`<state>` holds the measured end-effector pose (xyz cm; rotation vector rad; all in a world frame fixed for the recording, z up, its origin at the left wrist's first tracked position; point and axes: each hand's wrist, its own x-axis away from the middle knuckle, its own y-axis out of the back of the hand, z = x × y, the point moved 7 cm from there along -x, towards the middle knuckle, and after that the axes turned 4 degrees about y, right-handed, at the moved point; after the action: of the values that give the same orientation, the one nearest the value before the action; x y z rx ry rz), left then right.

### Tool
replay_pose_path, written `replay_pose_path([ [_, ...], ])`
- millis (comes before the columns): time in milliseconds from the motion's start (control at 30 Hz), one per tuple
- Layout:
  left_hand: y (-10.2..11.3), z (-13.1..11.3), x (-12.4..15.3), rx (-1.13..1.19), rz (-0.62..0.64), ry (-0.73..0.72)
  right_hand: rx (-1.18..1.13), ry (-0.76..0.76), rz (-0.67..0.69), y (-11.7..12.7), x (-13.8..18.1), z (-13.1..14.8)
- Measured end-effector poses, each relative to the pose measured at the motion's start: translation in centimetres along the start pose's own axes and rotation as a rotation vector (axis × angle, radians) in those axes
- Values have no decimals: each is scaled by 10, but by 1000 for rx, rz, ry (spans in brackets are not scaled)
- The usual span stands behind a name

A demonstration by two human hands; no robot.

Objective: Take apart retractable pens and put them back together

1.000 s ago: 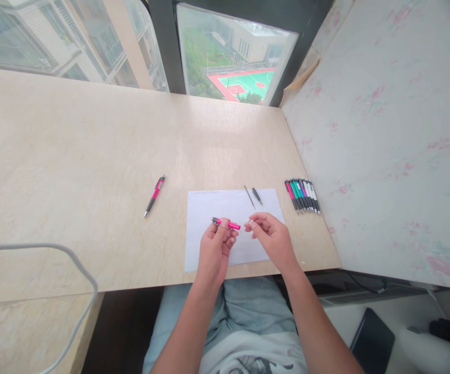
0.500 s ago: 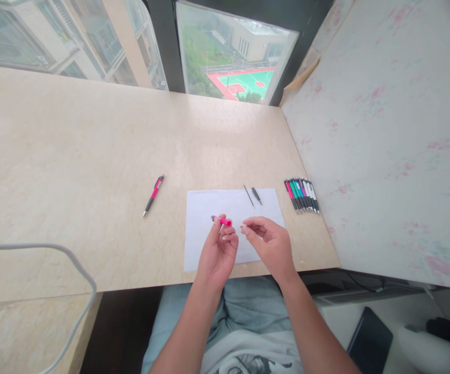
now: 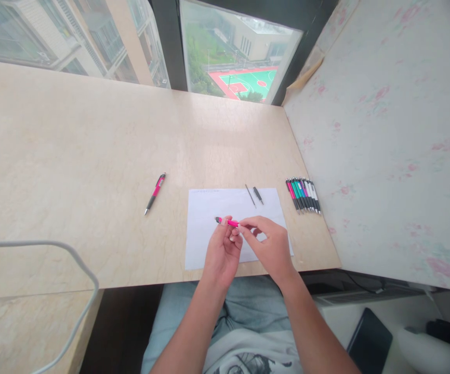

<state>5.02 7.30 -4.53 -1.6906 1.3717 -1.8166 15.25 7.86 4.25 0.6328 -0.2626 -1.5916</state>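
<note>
Working at the end of the pink barrel (image 3: 233, 223) goes best with the left hand (image 3: 223, 254) firm and level, and the right hand (image 3: 270, 246) lined up straight with it, pressing gently so that nothing small slips. The barrel lies across the left fingertips, pinched by the thumb above the paper (image 3: 205, 252), its far end meeting the right thumb and forefinger; these are drawn together, but whether they grasp the barrel or a tiny part I cannot tell.
</note>
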Motion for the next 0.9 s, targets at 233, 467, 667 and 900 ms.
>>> replay_pose_path([
  [233,0,2,0,31,-1,20,32,22,3,-1,-1,4],
  [467,-1,3,0,78,-7,72,31,20,15,-3,0,4],
  [667,-1,4,2,137,-18,109,35,34,13,-3,1,7],
  [900,-6,1,5,237,-2,149,398,-82,-23,10,-7,-44],
])
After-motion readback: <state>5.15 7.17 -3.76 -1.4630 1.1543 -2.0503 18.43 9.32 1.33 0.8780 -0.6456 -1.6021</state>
